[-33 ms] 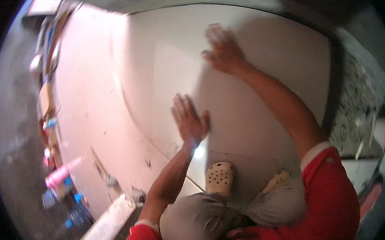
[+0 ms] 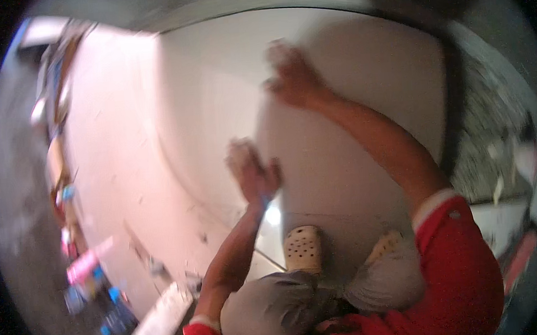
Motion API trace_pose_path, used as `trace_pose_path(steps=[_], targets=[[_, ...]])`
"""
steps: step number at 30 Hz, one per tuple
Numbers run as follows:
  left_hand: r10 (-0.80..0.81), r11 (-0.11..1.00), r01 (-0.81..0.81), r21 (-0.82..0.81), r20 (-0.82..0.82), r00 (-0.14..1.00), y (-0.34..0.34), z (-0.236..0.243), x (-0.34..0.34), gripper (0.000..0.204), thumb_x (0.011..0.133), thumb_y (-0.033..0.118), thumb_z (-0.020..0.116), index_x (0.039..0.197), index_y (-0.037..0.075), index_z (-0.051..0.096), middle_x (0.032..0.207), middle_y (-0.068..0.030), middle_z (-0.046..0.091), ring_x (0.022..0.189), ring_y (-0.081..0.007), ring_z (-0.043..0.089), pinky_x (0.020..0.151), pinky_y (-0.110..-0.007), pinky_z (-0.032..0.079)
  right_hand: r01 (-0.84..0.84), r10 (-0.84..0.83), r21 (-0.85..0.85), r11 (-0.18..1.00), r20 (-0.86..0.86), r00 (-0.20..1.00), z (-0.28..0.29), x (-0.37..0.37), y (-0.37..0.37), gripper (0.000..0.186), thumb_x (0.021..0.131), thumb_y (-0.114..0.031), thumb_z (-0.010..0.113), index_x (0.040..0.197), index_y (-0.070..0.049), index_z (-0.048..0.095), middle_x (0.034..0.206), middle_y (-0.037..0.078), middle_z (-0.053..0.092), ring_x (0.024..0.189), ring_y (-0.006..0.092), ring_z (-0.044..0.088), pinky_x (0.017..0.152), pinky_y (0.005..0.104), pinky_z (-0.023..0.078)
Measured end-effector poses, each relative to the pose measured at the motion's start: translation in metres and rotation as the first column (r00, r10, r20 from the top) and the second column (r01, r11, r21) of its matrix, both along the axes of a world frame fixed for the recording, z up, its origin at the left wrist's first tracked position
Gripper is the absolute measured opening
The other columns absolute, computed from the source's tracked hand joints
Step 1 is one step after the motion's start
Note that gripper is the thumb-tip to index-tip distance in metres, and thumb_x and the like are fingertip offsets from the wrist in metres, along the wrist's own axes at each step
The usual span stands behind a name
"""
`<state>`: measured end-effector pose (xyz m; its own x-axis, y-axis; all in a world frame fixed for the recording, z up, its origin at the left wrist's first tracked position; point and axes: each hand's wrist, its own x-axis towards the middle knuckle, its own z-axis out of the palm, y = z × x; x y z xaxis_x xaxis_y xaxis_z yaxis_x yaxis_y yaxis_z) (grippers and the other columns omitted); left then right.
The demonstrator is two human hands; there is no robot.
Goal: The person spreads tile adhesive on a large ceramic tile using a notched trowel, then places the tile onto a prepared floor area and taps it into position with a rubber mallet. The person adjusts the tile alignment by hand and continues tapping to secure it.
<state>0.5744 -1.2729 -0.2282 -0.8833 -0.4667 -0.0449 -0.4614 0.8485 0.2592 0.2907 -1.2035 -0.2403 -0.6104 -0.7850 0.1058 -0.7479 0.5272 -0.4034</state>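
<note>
Both hands look open with nothing gripped, just kinda blurry. The big, pale, smooth flat panel (image 2: 324, 157) sits right under them: left hand (image 2: 253, 173) over its nearer left part, right hand (image 2: 296, 78) farther out. Can't tell if they're touching it.

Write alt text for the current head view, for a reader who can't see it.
A person's left hand and right hand, both apparently empty and blurred, are spread over a large pale panel, the right farther forward; contact is unclear. Below are red sleeves, grey-clad knees and a perforated cream clog; a pink object lies at left.
</note>
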Motion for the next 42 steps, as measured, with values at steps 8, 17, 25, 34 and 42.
trace_pose_path(steps=[8,17,25,34,42], targets=[[-0.108,0.989,0.096,-0.112,-0.108,0.988,-0.003,-0.012,-0.005,0.084,0.106,0.057,0.037,0.161,-0.006,0.023,0.167,-0.0302,0.019,0.155,-0.0496,0.017,0.124,-0.063,0.012,-0.022,0.017,-0.048,0.999,-0.116,0.993,0.025,0.076,0.143,0.085,0.098,-0.063,0.051,0.158,-0.005,0.038,0.167,0.021,0.027,0.157,0.0372,0.018,0.128,0.0576,0.010],[-0.093,0.962,0.101,-0.252,0.047,0.995,-0.019,-0.030,-0.004,0.088,0.106,0.065,0.029,0.163,-0.001,0.020,0.167,-0.0317,0.018,0.154,-0.0479,0.021,0.123,-0.060,0.019,0.195,-0.192,0.030,0.980,-0.087,0.977,0.007,0.116,0.201,0.082,0.101,-0.066,0.044,0.159,-0.008,0.037,0.169,0.018,0.024,0.158,0.0362,0.015,0.128,0.0569,0.007],[-0.098,0.968,0.108,-0.228,0.053,0.994,-0.028,-0.034,-0.004,0.089,0.105,0.065,0.029,0.163,-0.002,0.019,0.167,-0.0322,0.016,0.155,-0.0465,0.019,0.122,-0.062,0.018,0.250,-0.253,0.070,0.966,0.033,0.967,0.027,0.151,0.228,0.081,0.100,-0.065,0.048,0.159,-0.011,0.039,0.169,0.018,0.023,0.159,0.0355,0.011,0.128,0.0591,0.005],[-0.084,0.963,0.093,-0.252,0.045,0.995,-0.023,-0.026,-0.006,0.087,0.105,0.061,0.035,0.162,-0.003,0.021,0.165,-0.0329,0.021,0.153,-0.0474,0.023,0.121,-0.061,0.021,0.275,-0.265,0.179,0.945,-0.074,0.961,0.027,0.154,0.224,0.079,0.100,-0.063,0.049,0.159,-0.011,0.038,0.169,0.019,0.024,0.158,0.0381,0.013,0.127,0.0594,0.005],[-0.033,0.987,0.018,-0.159,-0.092,0.995,-0.011,-0.023,-0.007,0.089,0.097,0.048,0.060,0.160,-0.005,0.025,0.167,-0.0290,0.023,0.157,-0.0427,0.016,0.127,-0.057,0.005,0.061,-0.058,0.056,0.997,-0.047,0.997,0.073,0.050,0.135,0.068,0.098,-0.055,0.057,0.147,-0.008,0.051,0.153,0.019,0.043,0.141,0.0367,0.035,0.118,0.0599,0.021]])
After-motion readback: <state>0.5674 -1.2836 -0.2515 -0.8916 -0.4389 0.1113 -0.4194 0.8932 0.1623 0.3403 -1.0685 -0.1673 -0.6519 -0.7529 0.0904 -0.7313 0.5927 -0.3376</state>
